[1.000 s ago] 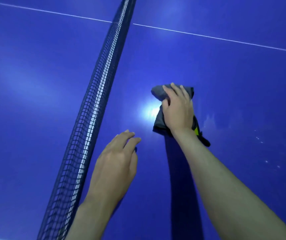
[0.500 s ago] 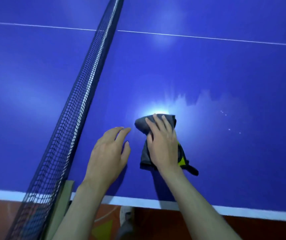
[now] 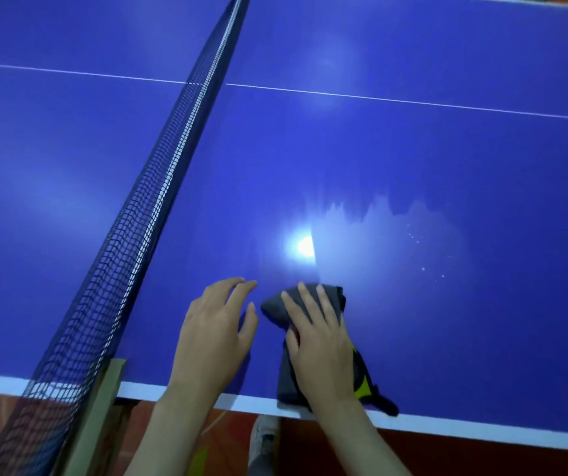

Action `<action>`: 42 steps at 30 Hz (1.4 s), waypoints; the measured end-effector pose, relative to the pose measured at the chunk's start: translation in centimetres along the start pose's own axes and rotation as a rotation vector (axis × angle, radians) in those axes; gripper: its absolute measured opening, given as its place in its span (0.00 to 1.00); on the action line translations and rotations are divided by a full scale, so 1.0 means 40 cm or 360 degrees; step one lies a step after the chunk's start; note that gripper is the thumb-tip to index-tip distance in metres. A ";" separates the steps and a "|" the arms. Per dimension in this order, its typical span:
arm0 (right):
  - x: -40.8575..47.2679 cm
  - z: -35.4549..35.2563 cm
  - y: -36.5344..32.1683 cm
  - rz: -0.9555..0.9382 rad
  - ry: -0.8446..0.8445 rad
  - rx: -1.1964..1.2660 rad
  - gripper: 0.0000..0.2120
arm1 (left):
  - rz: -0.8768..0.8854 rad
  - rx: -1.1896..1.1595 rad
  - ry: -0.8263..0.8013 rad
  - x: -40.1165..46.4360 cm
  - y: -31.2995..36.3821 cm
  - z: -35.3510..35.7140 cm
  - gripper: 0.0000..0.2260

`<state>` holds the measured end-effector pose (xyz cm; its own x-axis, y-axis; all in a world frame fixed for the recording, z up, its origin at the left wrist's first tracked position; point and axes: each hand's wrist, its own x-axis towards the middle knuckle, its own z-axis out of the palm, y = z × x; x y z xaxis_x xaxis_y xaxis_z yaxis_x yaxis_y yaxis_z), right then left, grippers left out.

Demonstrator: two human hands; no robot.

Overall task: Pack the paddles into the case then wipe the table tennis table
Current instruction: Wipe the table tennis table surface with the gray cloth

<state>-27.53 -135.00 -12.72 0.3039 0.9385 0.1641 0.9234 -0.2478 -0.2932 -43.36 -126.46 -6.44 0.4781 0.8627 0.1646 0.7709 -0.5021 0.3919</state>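
1. The right hand (image 3: 320,341) lies palm down on a grey cloth (image 3: 287,376), its fingers (image 3: 306,304) straight and slightly spread, pressing the cloth flat onto the table rather than curling round it.
2. The left hand (image 3: 215,334) hovers or rests just beside it, holding nothing; its fingers are relaxed and a little bent, the tips near the tabletop. Whether they touch the surface I cannot tell.
3. The cloth is bunched, with a yellow and black patch showing at its near end, which reaches the white edge line.
4. The blue table (image 3: 413,159) carries a pale smeared patch and a bright glare spot just beyond the cloth.
5. The net (image 3: 159,187) runs away on the left, its post (image 3: 104,389) clamped at the near edge.
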 end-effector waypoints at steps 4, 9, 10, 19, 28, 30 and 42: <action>0.207 0.025 0.050 0.0126 0.0084 0.0039 0.26 | -0.0024 -0.0048 0.0025 0.049 -0.016 0.021 0.17; 0.455 0.052 0.111 0.0216 0.0093 0.0051 0.23 | -0.0037 -0.0087 0.0019 0.122 -0.031 0.053 0.20; 0.499 0.055 0.121 0.0227 0.0097 0.0060 0.23 | -0.0044 -0.0094 0.0007 0.137 -0.030 0.058 0.20; 0.702 0.048 0.174 0.0292 0.0031 0.0207 0.22 | -0.0002 -0.0183 -0.0057 0.193 0.007 0.089 0.19; 0.366 0.006 0.167 0.0277 0.0104 0.0206 0.22 | -0.0004 -0.0114 -0.0086 0.052 0.080 0.073 0.20; 0.250 -0.015 0.168 0.0260 0.0115 0.0165 0.22 | -0.0024 -0.0106 -0.0072 -0.005 0.104 0.060 0.20; -0.146 -0.090 0.165 0.0302 -0.0010 0.0011 0.32 | -0.0005 -0.0075 -0.0069 -0.083 0.241 0.055 0.19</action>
<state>-22.37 -142.99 -12.20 0.4708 0.8766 0.0995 0.8481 -0.4186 -0.3249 -36.58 -134.31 -5.22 0.4942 0.8604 0.1242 0.7522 -0.4949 0.4350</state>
